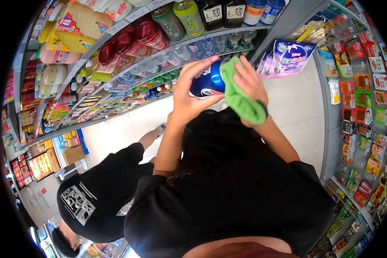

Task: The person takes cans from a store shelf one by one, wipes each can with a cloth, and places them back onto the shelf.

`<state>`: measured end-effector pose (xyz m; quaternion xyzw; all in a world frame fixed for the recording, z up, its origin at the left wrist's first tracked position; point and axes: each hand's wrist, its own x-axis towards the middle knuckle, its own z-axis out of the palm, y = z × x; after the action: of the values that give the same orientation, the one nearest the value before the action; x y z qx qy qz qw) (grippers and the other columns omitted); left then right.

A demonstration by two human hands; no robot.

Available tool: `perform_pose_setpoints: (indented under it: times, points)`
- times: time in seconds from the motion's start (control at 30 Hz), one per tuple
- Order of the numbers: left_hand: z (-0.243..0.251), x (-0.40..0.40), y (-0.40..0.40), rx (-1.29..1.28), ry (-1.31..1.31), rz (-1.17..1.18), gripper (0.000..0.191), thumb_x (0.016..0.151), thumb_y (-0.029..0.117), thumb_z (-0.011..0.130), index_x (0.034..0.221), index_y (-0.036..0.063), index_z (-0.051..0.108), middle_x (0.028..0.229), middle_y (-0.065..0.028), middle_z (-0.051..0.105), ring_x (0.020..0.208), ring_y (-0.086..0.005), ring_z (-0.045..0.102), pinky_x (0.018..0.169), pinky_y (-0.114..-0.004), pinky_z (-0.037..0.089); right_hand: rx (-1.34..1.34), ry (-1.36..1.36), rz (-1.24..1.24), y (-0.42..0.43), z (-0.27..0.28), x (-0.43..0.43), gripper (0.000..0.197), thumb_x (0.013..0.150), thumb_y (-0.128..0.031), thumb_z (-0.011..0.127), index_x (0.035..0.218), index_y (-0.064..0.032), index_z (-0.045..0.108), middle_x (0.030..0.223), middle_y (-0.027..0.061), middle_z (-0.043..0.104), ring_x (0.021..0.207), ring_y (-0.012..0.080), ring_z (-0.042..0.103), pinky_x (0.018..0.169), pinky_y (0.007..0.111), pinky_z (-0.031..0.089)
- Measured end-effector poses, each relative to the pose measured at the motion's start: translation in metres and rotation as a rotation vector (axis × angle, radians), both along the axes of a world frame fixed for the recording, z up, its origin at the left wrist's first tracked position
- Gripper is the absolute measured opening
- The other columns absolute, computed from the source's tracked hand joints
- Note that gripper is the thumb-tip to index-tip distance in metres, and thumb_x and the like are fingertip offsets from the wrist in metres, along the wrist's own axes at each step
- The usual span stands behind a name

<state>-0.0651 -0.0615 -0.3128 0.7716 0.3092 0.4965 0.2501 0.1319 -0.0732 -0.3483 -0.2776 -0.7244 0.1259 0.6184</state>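
My left hand [187,92] is wrapped around a blue Pepsi can [209,79], which lies tilted on its side in front of my chest. In my right hand [252,82] is a folded green cloth [237,96], pressed against the can's right-hand end. The cloth hangs down past my right palm towards the wrist. That end of the can is mostly hidden under the cloth and fingers.
Drink shelves [180,43] stacked with bottles curve along the left and front. Purple packages [290,58] hang at the shelf end. Packaged snacks fill a rack [361,96] on the right. Another person [100,196] in black stands close on my left. Pale tiles [116,129] cover the floor.
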Motion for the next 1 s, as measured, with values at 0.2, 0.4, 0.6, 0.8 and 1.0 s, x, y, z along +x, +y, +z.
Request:
perform_pose_setpoints:
  times: [0.2, 0.4, 0.6, 0.8, 1.0]
  points:
    - [0.001, 0.006, 0.0, 0.032, 0.004, 0.072, 0.071, 0.064, 0.009, 0.092, 0.125, 0.0008, 0.057, 0.131, -0.0199, 0.063, 0.121, -0.0314, 0.061, 0.104, -0.04, 0.047, -0.068, -0.004, 0.053, -0.004, 0.01, 0.001, 0.044, 0.09, -0.018, 0.065, 0.13, 0.0016, 0.062, 0.139, 0.0225, 0.059, 0.137, 0.0455, 0.048, 0.111, 0.047, 0.041]
    - [0.013, 0.008, 0.001, 0.137, 0.207, 0.032, 0.074, 0.066, 0.009, 0.093, 0.129, -0.0002, 0.054, 0.133, -0.0207, 0.063, 0.121, -0.0279, 0.06, 0.105, -0.041, 0.044, -0.253, 0.264, 0.249, 0.009, 0.005, 0.005, 0.049, 0.1, -0.025, 0.048, 0.136, 0.0066, 0.056, 0.148, 0.0253, 0.05, 0.143, 0.0401, 0.041, 0.118, 0.048, 0.029]
    - [0.004, 0.011, -0.009, -0.546, -0.513, 0.008, 0.076, 0.084, 0.033, 0.078, 0.141, -0.003, 0.043, 0.135, -0.017, 0.057, 0.122, -0.0249, 0.06, 0.104, -0.038, 0.049, -0.335, 0.434, 0.33, -0.014, 0.008, -0.009, 0.055, 0.101, -0.025, 0.048, 0.142, 0.0116, 0.045, 0.153, 0.026, 0.042, 0.142, 0.0388, 0.042, 0.118, 0.048, 0.028]
    - [-0.005, 0.019, -0.01, -0.685, -0.7, -0.049, 0.07, 0.092, 0.043, 0.066, 0.144, 0.0031, 0.042, 0.136, -0.0122, 0.057, 0.124, -0.0231, 0.058, 0.107, -0.038, 0.046, -0.127, 0.177, 0.231, -0.017, 0.002, -0.022, 0.052, 0.094, -0.01, 0.062, 0.142, 0.0045, 0.048, 0.154, 0.028, 0.04, 0.143, 0.0503, 0.036, 0.115, 0.051, 0.034]
    - [0.0, 0.019, -0.018, -0.73, -0.577, -0.107, 0.101, 0.069, 0.033, 0.092, 0.147, -0.0016, 0.037, 0.134, -0.0119, 0.056, 0.123, -0.0214, 0.057, 0.107, -0.037, 0.043, -0.283, 0.255, 0.191, -0.01, 0.011, -0.025, 0.053, 0.099, -0.019, 0.055, 0.145, 0.004, 0.045, 0.155, 0.025, 0.04, 0.146, 0.0479, 0.032, 0.119, 0.051, 0.027]
